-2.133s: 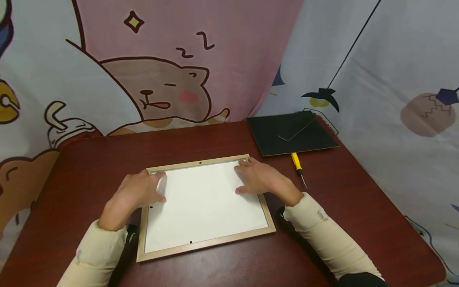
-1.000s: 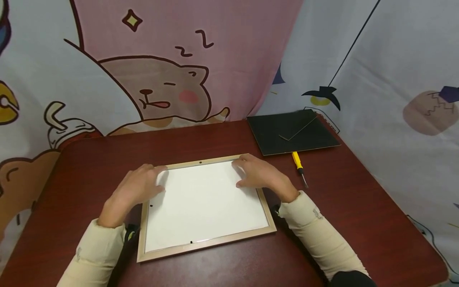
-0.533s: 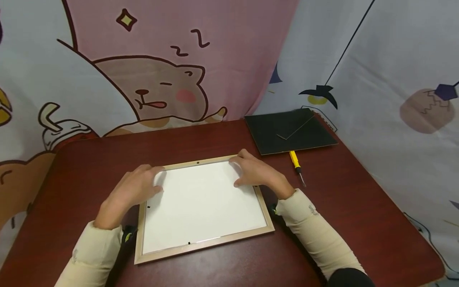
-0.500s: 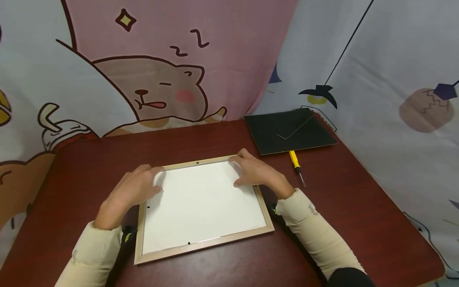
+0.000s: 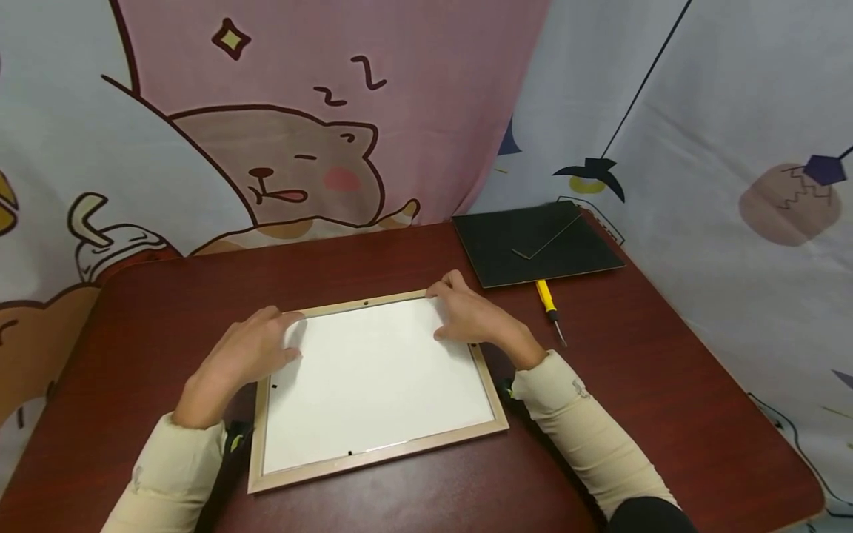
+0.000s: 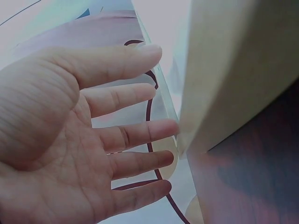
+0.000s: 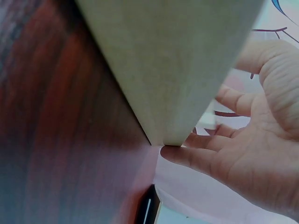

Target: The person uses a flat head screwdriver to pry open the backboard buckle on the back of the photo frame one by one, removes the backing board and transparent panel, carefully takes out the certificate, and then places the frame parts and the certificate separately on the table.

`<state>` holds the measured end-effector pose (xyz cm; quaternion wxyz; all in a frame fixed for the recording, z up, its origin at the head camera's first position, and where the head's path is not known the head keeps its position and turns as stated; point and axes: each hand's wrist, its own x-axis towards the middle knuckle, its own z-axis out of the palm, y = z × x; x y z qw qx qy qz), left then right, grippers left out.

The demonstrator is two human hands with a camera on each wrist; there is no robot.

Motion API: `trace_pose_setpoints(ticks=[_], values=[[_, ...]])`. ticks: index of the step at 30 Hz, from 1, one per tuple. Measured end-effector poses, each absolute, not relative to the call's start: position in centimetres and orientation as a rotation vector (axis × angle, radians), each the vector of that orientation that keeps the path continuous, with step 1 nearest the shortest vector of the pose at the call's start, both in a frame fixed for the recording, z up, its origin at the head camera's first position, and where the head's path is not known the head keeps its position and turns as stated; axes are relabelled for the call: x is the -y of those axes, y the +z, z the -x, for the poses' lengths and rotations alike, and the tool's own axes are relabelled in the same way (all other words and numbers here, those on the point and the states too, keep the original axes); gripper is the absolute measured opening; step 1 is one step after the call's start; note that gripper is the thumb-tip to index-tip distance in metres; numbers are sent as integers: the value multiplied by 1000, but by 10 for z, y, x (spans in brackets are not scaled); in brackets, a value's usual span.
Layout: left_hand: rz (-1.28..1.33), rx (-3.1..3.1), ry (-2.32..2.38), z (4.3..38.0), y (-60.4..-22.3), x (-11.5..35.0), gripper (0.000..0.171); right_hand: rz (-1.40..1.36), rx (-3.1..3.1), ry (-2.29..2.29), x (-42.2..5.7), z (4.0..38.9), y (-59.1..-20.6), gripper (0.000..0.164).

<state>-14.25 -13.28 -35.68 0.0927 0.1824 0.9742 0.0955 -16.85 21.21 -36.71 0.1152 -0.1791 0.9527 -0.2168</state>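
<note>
A light wooden picture frame [image 5: 426,445] lies on the table around a white panel [image 5: 376,381], with small dark tabs [image 5: 349,453] along its inner edges. My left hand [image 5: 246,352] is over its far left corner; in the left wrist view the left hand's [image 6: 88,130] fingers are straight and spread beside the frame's side. At the far right corner is my right hand [image 5: 473,314], thumb over the panel and fingers at the far rail. In the right wrist view the right hand's [image 7: 238,140] extended fingers reach the frame's [image 7: 159,70] corner, partly hidden by it.
A dark board [image 5: 553,248] with a thin bent line on it lies at the table's back right. A yellow-handled tool [image 5: 546,297] with a slim metal tip pokes out from its near edge. A cable [image 5: 793,437] runs past the right table edge; printed cloth [image 5: 433,111] hangs behind.
My left fingers have moved from over the panel toward the far left corner. My right hand has slid slightly toward the far rail. The frame keeps its place on the table.
</note>
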Motion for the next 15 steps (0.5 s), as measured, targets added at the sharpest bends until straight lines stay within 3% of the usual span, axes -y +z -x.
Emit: trace_pose_setpoints(ticks=[9,15], values=[[-542,-2879,309,142,-356,133,59,657,-2861,-632,-220,177,-368,23],[-525,-2873,319,142,-355,134,57,630,-2815,-807,-228,178,-364,24]])
